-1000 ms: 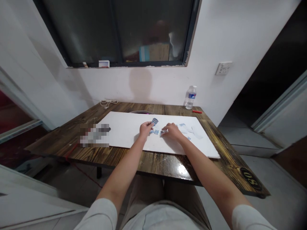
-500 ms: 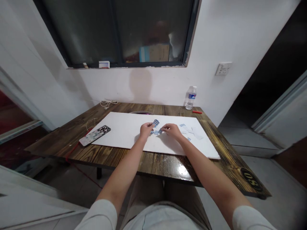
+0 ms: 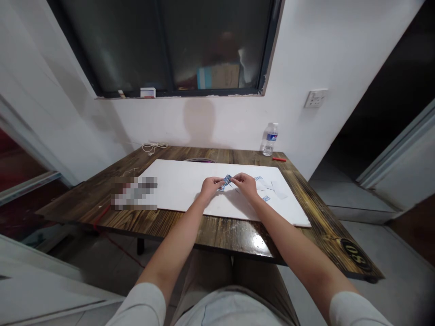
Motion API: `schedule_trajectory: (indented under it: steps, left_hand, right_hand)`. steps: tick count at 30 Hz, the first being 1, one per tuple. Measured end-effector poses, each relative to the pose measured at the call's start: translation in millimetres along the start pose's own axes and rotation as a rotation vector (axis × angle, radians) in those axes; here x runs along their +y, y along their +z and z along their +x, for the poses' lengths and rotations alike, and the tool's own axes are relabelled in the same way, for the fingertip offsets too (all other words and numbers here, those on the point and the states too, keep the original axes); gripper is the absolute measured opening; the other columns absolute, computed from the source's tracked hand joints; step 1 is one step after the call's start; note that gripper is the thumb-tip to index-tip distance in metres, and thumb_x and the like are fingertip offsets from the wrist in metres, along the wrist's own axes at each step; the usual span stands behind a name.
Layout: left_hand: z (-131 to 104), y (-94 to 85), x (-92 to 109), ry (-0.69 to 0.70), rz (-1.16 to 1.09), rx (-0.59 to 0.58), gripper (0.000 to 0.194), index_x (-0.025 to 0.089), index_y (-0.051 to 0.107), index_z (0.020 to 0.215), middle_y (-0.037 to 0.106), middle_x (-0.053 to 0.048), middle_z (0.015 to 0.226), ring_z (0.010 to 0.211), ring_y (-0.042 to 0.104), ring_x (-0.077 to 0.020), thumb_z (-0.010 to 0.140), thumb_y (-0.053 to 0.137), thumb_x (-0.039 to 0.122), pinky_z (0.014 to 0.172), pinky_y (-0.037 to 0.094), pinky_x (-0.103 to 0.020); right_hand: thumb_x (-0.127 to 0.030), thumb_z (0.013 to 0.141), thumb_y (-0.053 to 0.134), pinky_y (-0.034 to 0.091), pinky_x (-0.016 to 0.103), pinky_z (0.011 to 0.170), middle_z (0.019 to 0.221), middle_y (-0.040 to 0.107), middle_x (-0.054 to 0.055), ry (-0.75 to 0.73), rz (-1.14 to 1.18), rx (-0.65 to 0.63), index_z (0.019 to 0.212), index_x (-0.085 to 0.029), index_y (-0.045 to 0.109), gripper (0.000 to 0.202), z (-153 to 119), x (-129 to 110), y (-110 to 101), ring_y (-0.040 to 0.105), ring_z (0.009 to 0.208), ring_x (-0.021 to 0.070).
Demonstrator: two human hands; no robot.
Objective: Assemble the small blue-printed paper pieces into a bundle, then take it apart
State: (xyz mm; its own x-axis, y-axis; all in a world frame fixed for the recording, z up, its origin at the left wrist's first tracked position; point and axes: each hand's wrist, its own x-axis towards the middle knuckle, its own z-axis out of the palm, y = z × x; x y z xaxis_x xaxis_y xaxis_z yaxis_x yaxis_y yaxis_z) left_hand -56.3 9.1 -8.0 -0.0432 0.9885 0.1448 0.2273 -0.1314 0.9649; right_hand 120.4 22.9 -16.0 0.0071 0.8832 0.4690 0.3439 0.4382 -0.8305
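My left hand [image 3: 211, 186] and my right hand [image 3: 246, 184] meet just above a white board [image 3: 176, 185]. Between their fingertips is a small bunch of blue-and-white printed cards [image 3: 227, 179], pinched from both sides. How many cards are in the bunch is too small to tell. Another blue-and-white piece [image 3: 221, 189] shows on the board just below the left fingertips. To the right of my right hand lie more printed pieces, one partly behind it [image 3: 258, 178] and one beside the forearm [image 3: 266, 198]. Pale paper-like scraps [image 3: 279, 192] lie near them.
The board rests on a dark wooden table [image 3: 136, 222]. Along the back stand a water bottle [image 3: 271, 139] and a red pen-like stick [image 3: 279, 159]. A white cord [image 3: 154, 146] lies at the back left. A pixelated patch covers the board's left end.
My hands have come together: the left moved slightly right, lowering its cards, and the right lifted its piece from the board to meet them. The object at the left is now pixelated.
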Motion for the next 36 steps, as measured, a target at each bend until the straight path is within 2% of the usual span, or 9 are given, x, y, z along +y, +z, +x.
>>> schedule_trajectory:
  steps: [8, 14, 18, 21, 24, 30, 36]
  left_hand:
    - [-2, -0.7, 4, -0.004, 0.001, -0.035, 0.028, 0.015, 0.077, 0.089, 0.074, -0.007, 0.08, 0.06, 0.062, -0.0138, 0.069, 0.076, 0.035, 0.058, 0.047, -0.025]
    - [2, -1.9, 3, 0.016, 0.012, 0.102, 0.024, 0.014, 0.076, 0.088, 0.073, -0.007, 0.075, 0.057, 0.062, -0.0137, 0.073, 0.074, 0.032, 0.057, 0.048, -0.025]
    - [5, -5.0, 1, 0.02, 0.017, 0.185, 0.022, 0.016, 0.076, 0.09, 0.073, -0.005, 0.076, 0.058, 0.063, -0.0134, 0.074, 0.071, 0.031, 0.056, 0.047, -0.024]
    - [5, -6.3, 2, 0.008, 0.037, 0.201, 0.023, 0.017, 0.076, 0.09, 0.072, -0.004, 0.075, 0.058, 0.064, -0.0136, 0.074, 0.071, 0.032, 0.055, 0.046, -0.023]
    - [6, -6.3, 2, 0.0, 0.046, 0.201, 0.023, 0.016, 0.075, 0.091, 0.071, -0.004, 0.073, 0.058, 0.064, -0.0136, 0.075, 0.07, 0.031, 0.052, 0.045, -0.022]
    - [7, -5.5, 0, -0.001, 0.043, 0.196, 0.02, 0.016, 0.075, 0.091, 0.071, -0.004, 0.073, 0.057, 0.063, -0.0132, 0.076, 0.067, 0.027, 0.051, 0.045, -0.021]
    - [7, -6.6, -2, 0.021, 0.045, 0.2, 0.022, 0.016, 0.075, 0.091, 0.072, -0.004, 0.074, 0.059, 0.064, -0.0136, 0.076, 0.068, 0.03, 0.054, 0.047, -0.022]
  right_hand:
    - [-0.057, 0.076, 0.065, 0.044, 0.029, 0.064, 0.073, 0.07, 0.003, -0.071, -0.023, -0.042, 0.073, -0.02, 0.069, 0.037, -3, 4, 3, 0.057, 0.064, 0.0167]
    - [-0.049, 0.079, 0.067, 0.044, 0.03, 0.067, 0.077, 0.069, 0.003, -0.093, -0.085, -0.069, 0.081, -0.02, 0.066, 0.029, -2, 8, 5, 0.058, 0.069, 0.0178]
    - [-0.031, 0.081, 0.068, 0.045, 0.032, 0.081, 0.093, 0.07, 0.007, -0.208, -0.317, -0.235, 0.094, -0.022, 0.068, 0.016, -8, 5, 9, 0.061, 0.09, 0.0214]
    - [-0.026, 0.08, 0.07, 0.042, 0.034, 0.09, 0.107, 0.069, 0.01, -0.296, -0.478, -0.387, 0.115, -0.022, 0.066, 0.035, -13, 0, 14, 0.059, 0.106, 0.0246]
    - [-0.027, 0.082, 0.069, 0.038, 0.037, 0.093, 0.11, 0.07, 0.009, -0.358, -0.58, -0.496, 0.117, -0.022, 0.066, 0.036, -15, -2, 15, 0.057, 0.11, 0.027]
    - [-0.022, 0.087, 0.063, 0.038, 0.036, 0.089, 0.104, 0.073, 0.006, -0.406, -0.601, -0.51, 0.102, -0.024, 0.072, 0.018, -15, -7, 11, 0.059, 0.102, 0.0243]
    - [-0.019, 0.085, 0.065, 0.041, 0.036, 0.092, 0.118, 0.069, 0.008, -0.517, -0.561, -0.499, 0.115, -0.024, 0.068, 0.03, -15, -1, 15, 0.057, 0.11, 0.0242]
